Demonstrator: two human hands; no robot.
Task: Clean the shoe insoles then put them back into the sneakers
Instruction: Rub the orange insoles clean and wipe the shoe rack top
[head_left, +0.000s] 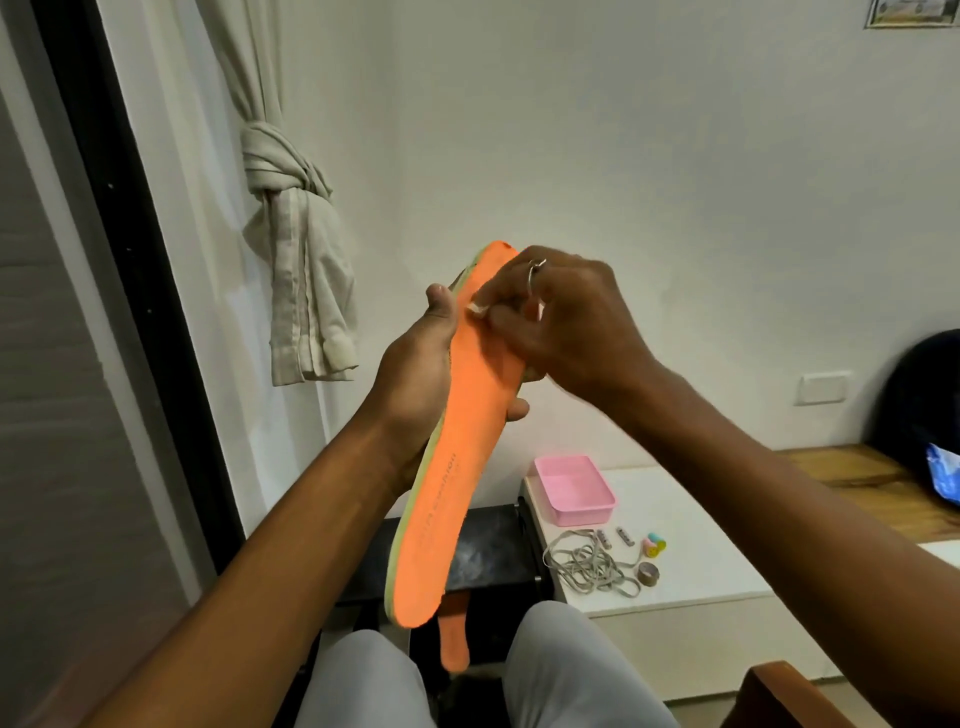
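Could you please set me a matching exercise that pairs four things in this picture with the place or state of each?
Things:
1. orange insole
2. right hand
3. pink tray
4. grey laces

Places or states:
A. in a loose heap on the white table
B. gripped by the left hand, held up
C. pinching a small white piece against the insole
D. open side up, near the table's far edge

Pairs: 1-B, 2-C, 3-D, 4-A.

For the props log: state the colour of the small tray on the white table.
The tray is pink, seen in the head view.
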